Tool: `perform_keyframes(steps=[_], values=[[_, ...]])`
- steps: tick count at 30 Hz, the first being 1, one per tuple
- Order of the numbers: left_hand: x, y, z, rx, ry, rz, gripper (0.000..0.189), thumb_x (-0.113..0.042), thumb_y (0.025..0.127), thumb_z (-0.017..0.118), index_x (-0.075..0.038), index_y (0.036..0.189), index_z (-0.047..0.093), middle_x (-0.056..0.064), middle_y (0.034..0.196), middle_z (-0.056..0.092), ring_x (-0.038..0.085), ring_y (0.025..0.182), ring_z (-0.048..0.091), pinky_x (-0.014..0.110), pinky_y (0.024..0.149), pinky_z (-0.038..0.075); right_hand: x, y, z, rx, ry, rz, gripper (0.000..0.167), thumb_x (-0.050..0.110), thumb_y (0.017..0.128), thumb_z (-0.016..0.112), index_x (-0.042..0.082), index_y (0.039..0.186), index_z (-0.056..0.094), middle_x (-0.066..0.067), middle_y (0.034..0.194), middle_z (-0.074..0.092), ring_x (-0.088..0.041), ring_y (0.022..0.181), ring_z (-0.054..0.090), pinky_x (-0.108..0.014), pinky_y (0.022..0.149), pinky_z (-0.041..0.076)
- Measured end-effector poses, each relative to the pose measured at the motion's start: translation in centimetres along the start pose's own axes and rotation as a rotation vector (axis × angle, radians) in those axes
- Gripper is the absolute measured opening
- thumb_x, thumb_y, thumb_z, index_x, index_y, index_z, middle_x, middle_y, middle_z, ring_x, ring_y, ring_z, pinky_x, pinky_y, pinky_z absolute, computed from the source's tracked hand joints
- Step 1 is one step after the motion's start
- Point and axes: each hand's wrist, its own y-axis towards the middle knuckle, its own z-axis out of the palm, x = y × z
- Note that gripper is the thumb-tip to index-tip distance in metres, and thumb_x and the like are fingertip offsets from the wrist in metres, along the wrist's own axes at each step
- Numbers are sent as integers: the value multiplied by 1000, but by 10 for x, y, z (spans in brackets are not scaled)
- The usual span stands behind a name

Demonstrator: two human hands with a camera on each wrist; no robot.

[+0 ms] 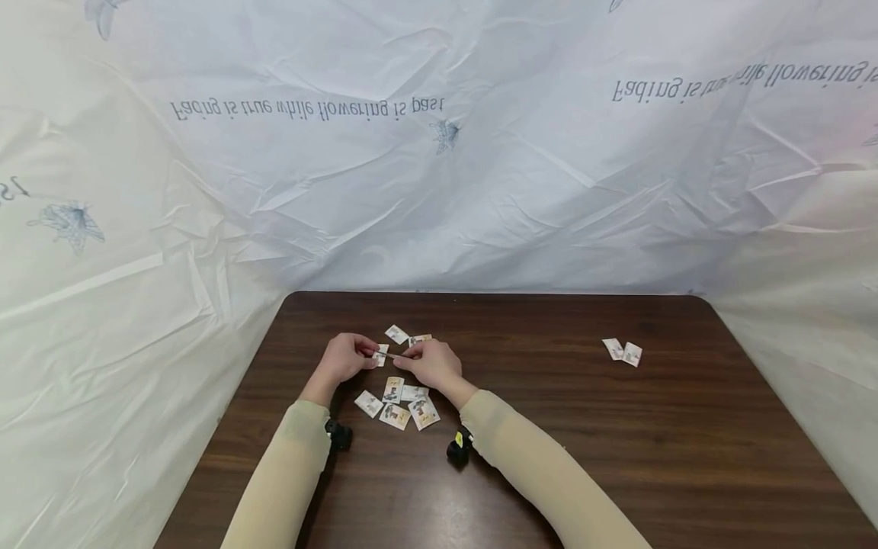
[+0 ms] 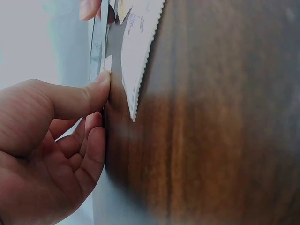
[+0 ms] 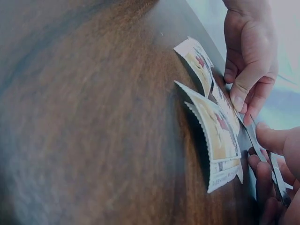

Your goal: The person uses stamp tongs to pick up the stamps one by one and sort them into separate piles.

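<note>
My left hand (image 1: 348, 357) pinches a small stamp (image 1: 382, 351) between thumb and fingertips; in the left wrist view only a white corner of this stamp (image 2: 108, 62) shows past the thumb. My right hand (image 1: 434, 364) holds metal tweezers (image 3: 253, 137) between thumb and fingers, their tips pointing at the left hand's fingertips. Whether the tips touch the stamp is unclear. Nearer the body lies a loose group of perforated stamps, among them a stamp (image 1: 393, 390) and a larger stamp (image 1: 424, 412). Beyond the hands lies another stamp (image 1: 397, 334), with one partly hidden by the right hand.
Two stamps (image 1: 632, 354) lie together at the far right of the dark wooden table (image 1: 549, 442). A white printed sheet (image 1: 480, 213) hangs behind the table and along its sides. Black wrist cameras (image 1: 458, 450) sit under both sleeves.
</note>
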Motion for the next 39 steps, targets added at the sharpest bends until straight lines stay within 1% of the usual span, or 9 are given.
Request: perform_keyframes(steps=[4,9,16,21,28,35,39], values=[[0,1,0,-4,-2,-2,18,-7,89,87,-5,106,82,6,96,74,20,83,65,37,78,53,2,1,0,-1,1,24,23,49,96,80,28,104,85,12,93,75,-10,77,66,-37,70,53],[2,1,2,-5,7,7,17,-5,88,87,-5,104,81,8,96,74,21,83,65,36,78,53,4,1,2,3,-1,68,17,44,95,81,28,99,83,11,92,74,-11,77,65,-38,71,52],[1,2,2,-12,4,12,17,-5,87,88,-5,103,81,9,97,74,20,82,64,35,77,52,6,4,6,-4,-31,104,15,44,95,81,29,91,80,13,89,72,-11,77,65,-37,71,52],[1,0,2,-13,10,9,18,-6,87,89,-4,102,81,8,95,74,21,82,64,36,77,52,6,6,7,-3,-54,116,15,44,95,82,30,89,79,14,89,72,-11,79,66,-37,73,52],[2,0,0,-13,-3,-5,18,-6,87,89,-5,103,81,7,96,73,21,82,64,37,78,52,8,6,7,-2,-54,119,16,43,94,82,29,87,79,13,87,71,-11,77,64,-36,71,52],[3,1,0,-21,2,27,18,-5,86,90,-4,101,81,9,94,74,19,80,63,33,75,50,8,7,7,-1,-51,129,16,43,94,82,30,87,78,13,88,71,-12,78,64,-38,72,52],[4,1,1,-20,1,25,18,-5,85,90,-4,101,81,8,93,74,19,79,63,33,75,50,8,7,7,1,-55,135,16,44,95,82,30,87,78,13,88,71,-12,78,64,-37,72,51]])
